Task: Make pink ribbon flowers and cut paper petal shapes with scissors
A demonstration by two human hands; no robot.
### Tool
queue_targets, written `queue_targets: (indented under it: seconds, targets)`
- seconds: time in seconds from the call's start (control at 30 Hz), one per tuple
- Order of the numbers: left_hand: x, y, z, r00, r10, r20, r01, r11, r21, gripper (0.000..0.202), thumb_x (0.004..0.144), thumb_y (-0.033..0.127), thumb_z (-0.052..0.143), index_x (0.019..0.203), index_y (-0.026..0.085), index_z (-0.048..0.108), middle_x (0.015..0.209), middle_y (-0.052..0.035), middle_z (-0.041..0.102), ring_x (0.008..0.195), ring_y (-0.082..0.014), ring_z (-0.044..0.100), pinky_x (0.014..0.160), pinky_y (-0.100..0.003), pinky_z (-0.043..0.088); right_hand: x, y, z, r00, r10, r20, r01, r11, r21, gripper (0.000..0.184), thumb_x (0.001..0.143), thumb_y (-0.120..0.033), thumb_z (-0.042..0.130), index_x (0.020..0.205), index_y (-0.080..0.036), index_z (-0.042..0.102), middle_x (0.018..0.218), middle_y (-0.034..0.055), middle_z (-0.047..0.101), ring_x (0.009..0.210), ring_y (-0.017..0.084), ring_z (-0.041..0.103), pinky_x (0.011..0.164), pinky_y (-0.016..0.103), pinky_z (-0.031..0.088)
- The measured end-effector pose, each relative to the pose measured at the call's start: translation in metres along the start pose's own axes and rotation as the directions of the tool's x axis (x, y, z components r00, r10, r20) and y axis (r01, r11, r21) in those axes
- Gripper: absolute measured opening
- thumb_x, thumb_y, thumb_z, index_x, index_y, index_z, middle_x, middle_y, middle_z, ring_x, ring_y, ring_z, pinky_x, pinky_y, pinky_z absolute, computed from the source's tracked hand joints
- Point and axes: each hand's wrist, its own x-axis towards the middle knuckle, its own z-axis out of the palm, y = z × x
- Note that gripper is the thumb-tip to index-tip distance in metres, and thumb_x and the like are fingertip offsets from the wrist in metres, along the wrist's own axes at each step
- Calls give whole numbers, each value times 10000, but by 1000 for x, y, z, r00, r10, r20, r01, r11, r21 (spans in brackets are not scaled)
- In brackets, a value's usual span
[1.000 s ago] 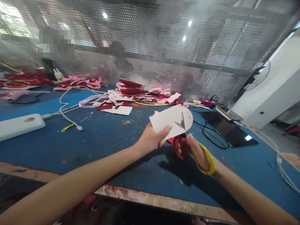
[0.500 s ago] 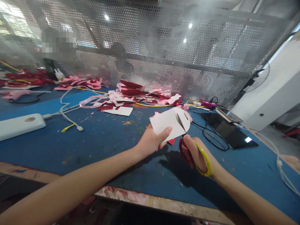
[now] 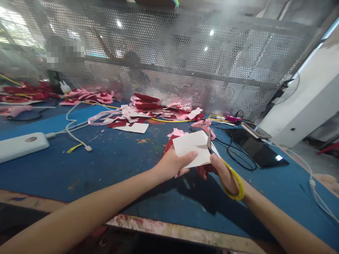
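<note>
Scissors [image 3: 209,144] swung steeper since the last frame, blade across the right end of the card [image 3: 186,146], held above the desk [image 3: 111,160], long axis roughly along the near edge, left fingers [image 3: 188,159] pinching the card's near left corner, right fingers [image 3: 219,164] hooked in the handles, nearest that end.

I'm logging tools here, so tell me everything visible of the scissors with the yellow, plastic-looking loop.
The scissors are in the person's bare right hand, the thumb through a rounded, glossy yellow loop at the near end. One slim, dark, metal-looking blade shows, pointing away from the person, towards the right end of the white paper sheet. The other blade and handle are hidden or unclear, so how wide they open cannot be told.
</note>
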Motion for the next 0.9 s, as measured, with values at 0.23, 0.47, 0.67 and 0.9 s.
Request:
queue_targets:
  seconds: [0.23,0.47,0.67,0.9]
  targets:
    - [1,0,0,1000,1,-26,-2,1000,-6,239,788,382,575,873,168,512,406,97,383,280,-32,253,283,-168,198,-6,-3,9,994,96,-44,-93,993,69,660,862,-699,170,508,-214,444,388,3,417,365,129,420,392,265,331]
    - [1,-1,2,999,10,-32,-10,1000,0,262,793,381,563,923,159,512,431,90,405,291,-33,252,294,-171,198,-8,-7,18,965,204,-164,-198,979,50,678,823,-744,187,445,-216,382,306,-21,339,266,84,326,301,226,218]
    - [1,-2,1,999,-15,-41,15,1000,6,243,798,382,565,892,164,510,413,98,378,290,-35,253,296,-173,204,-6,-4,15,966,201,-165,-185,977,109,671,805,-763,222,445,-217,371,315,-36,316,250,77,291,279,229,207]
    - [0,-2,2,999,-38,39,37,999,30,232,813,385,557,832,159,512,421,90,410,283,-26,270,289,-160,220,0,-5,11,993,114,36,-119,957,266,687,787,-783,225,522,-221,518,488,45,523,455,159,504,448,305,438]
